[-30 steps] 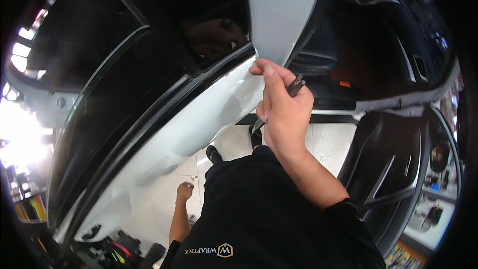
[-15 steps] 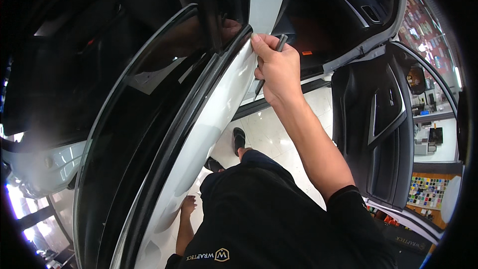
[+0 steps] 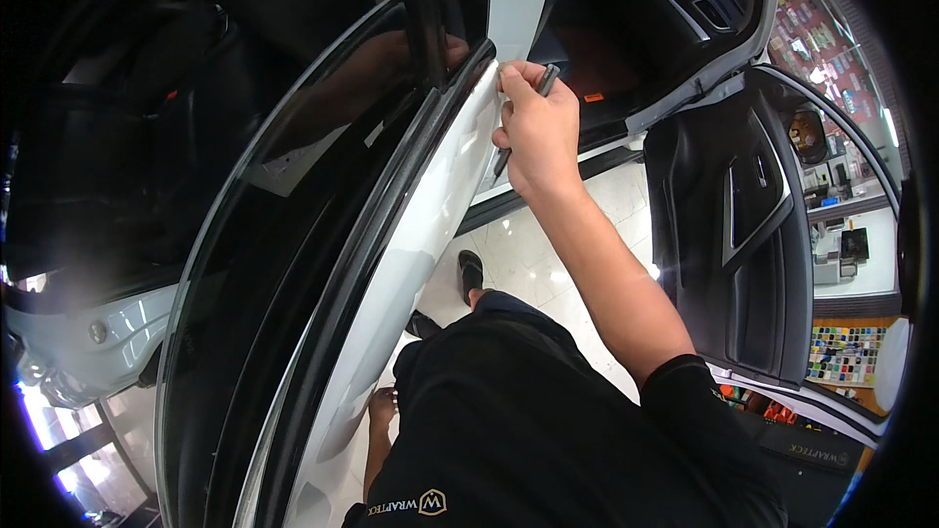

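My right hand (image 3: 541, 129) is closed at the upper rear corner of a white car door (image 3: 416, 240). Its thumb and forefinger pinch together right at the door's edge; whether they grip something thin there, I cannot make out. A slim black pen-shaped tool (image 3: 550, 78) is held across the same hand, its upper end sticking out past the knuckles and its lower end below the palm. Low down beside the door's outer face is my left hand (image 3: 383, 405), partly covered by my black shirt, its fingers too small and dark to read.
Dark window glass (image 3: 284, 176) rises from the door on the left. A white pillar (image 3: 516, 0) stands just beyond my right hand. Another opened door with a black inner panel (image 3: 719, 235) is on the right. My shoes (image 3: 470, 274) stand on pale floor tiles (image 3: 528, 244).
The whole view has shifted slightly. My right hand stays at the door corner, its wrist and the tool turned a little. My left hand has drawn closer to my shirt.
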The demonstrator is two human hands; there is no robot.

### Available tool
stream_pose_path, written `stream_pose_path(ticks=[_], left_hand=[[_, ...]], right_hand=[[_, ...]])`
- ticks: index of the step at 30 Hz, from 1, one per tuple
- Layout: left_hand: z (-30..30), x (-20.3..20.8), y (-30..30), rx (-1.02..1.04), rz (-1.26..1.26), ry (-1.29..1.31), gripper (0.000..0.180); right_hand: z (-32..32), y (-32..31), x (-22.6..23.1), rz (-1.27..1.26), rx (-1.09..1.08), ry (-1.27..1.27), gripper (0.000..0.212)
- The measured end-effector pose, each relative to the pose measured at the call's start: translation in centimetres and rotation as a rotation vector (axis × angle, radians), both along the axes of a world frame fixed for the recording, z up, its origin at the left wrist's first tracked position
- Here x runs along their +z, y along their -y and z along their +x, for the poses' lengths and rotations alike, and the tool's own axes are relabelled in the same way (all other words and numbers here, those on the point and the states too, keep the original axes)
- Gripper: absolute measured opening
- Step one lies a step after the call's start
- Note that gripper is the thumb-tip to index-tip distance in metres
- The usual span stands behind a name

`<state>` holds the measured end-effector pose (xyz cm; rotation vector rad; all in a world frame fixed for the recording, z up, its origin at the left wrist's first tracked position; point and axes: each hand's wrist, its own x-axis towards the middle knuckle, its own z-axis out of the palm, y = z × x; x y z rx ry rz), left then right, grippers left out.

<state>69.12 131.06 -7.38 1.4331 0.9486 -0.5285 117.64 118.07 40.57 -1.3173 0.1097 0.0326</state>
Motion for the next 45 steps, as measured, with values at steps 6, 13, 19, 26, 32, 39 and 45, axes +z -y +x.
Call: stream_pose_path(ticks=[6,13,19,26,32,39,45], left_hand=[[-1.4,-0.7,-0.2,-0.272,0.232,0.108,0.022],[-1.0,-4.8,1.0,-0.273,0.364,0.070,0.022],[0.9,-3.2,-0.1,-0.369,0.316,0.164,0.022],[0.0,-4.1,-0.6,-0.399,0.367,0.377,0.023],[-2.0,-8.8,0.8,-0.218,0.227,0.322,0.028],[0.2,-5.0,0.1,0.007,-0.293,0.281,0.039],[-0.6,-7.1,-0.4,0.204,-0.396,0.012,0.038]], right_hand=[[-0.9,-0.4,1.0,-0.073,-0.016,0.031,0.018],[0.7,-0.7,0.7,-0.162,0.036,0.047,0.022],[1.3,-0.4,-0.2,-0.250,-0.072,0.091,0.019],[1.5,0.7,0.6,-0.185,0.028,0.004,0.021],[1.3,-0.5,1.3,-0.213,0.132,0.046,0.020],[1.0,0.0,0.4,-0.289,0.118,0.110,0.019],[1.3,0.5,-1.1,-0.352,0.091,0.234,0.019]])
